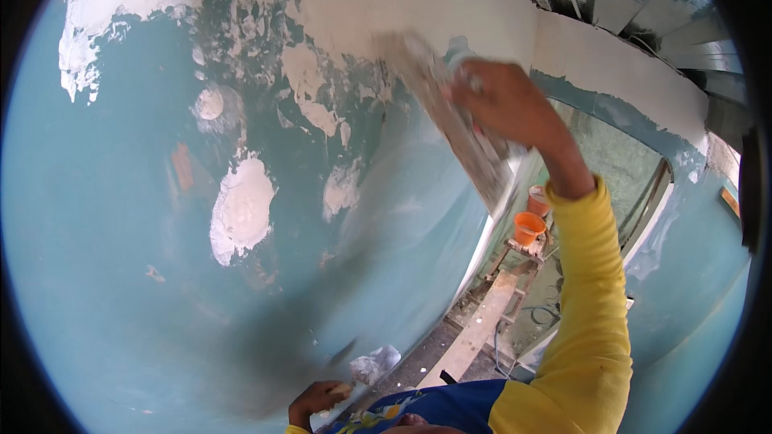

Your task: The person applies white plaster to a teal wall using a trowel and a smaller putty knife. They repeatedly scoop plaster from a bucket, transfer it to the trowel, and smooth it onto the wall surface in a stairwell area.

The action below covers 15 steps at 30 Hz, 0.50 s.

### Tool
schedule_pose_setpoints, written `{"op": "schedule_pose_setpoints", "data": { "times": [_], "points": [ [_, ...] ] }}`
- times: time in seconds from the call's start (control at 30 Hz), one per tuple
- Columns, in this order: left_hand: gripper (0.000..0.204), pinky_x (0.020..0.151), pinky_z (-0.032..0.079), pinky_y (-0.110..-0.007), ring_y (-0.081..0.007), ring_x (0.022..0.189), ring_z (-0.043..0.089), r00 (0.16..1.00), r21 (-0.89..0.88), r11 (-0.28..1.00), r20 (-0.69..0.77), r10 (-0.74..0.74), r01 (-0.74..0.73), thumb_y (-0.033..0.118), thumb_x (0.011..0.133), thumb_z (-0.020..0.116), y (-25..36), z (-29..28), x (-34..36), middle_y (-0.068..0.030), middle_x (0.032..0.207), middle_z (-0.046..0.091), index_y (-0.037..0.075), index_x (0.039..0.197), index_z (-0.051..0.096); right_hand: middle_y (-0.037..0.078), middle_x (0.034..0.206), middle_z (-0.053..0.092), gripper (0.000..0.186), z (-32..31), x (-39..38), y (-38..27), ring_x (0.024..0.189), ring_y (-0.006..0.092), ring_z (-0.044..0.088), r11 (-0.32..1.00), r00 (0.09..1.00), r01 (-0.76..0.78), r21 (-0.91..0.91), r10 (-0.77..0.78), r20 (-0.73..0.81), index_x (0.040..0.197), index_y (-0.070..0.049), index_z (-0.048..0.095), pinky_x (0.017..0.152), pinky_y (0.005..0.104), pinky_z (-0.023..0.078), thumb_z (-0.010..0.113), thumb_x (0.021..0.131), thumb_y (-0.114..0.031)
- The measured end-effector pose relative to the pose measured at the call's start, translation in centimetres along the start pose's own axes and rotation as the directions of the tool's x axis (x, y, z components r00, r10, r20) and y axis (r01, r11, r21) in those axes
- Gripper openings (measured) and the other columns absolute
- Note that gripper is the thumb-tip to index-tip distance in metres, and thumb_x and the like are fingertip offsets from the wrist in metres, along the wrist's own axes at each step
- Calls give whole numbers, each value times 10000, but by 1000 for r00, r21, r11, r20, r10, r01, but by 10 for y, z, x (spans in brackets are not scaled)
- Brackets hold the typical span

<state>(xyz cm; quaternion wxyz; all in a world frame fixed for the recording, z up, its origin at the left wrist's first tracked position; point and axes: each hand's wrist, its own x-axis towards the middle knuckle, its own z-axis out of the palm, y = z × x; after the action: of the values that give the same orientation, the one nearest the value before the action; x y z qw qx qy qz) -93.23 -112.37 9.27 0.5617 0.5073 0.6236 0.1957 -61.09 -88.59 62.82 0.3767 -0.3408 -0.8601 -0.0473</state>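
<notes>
My right hand [503, 108], at the end of a yellow sleeve, grips a long, putty-smeared trowel [454, 128], blurred, held at a slant against the upper part of the teal wall [137, 193]. White putty [241, 209] covers the wall's top and lies in irregular patches lower down. At the bottom edge, my left hand [318, 402] is closed on the handle of what looks like a putty knife, its blade [374, 363] coated in white; part of it is hidden.
A doorway [603, 145] opens at the right, beside another teal wall [683, 273]. Orange buckets [528, 229] stand on a wooden stand behind my arm, with a long plank [474, 329] and a hose below. Metal framing [643, 0] runs along the ceiling at upper right.
</notes>
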Motion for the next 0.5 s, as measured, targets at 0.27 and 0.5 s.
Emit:
{"op": "schedule_pose_setpoints", "data": {
  "times": [0.27, 0.5],
  "points": [
    [499, 637, 500, -271, -110, 690, 576, 998, 81, 996, 63, -31, 26, 386, 938, 734, 5, -4, 0, -23, 860, 663, 115, 1354, 683, 174, 640, 612, 294, 17, 2, 74, 539, 257, 634, 1000, 929, -9, 4, 10, -370, 993, 24, 682, 570, 364, 481, 729, 926, -258],
    [559, 613, 463, -270, -107, 661, 535, 995, 2, 995, 7, -99, 99, 449, 946, 702, -3, 1, 5, -4, 804, 608, 119, 1395, 651, 155, 924, 711, 313, 17, 81, 114, 717, 344, 646, 941, 746, 316, -123, -327, -580, 1063, -10, 703, 688, 411, 518, 711, 941, -299]
  ]
}}
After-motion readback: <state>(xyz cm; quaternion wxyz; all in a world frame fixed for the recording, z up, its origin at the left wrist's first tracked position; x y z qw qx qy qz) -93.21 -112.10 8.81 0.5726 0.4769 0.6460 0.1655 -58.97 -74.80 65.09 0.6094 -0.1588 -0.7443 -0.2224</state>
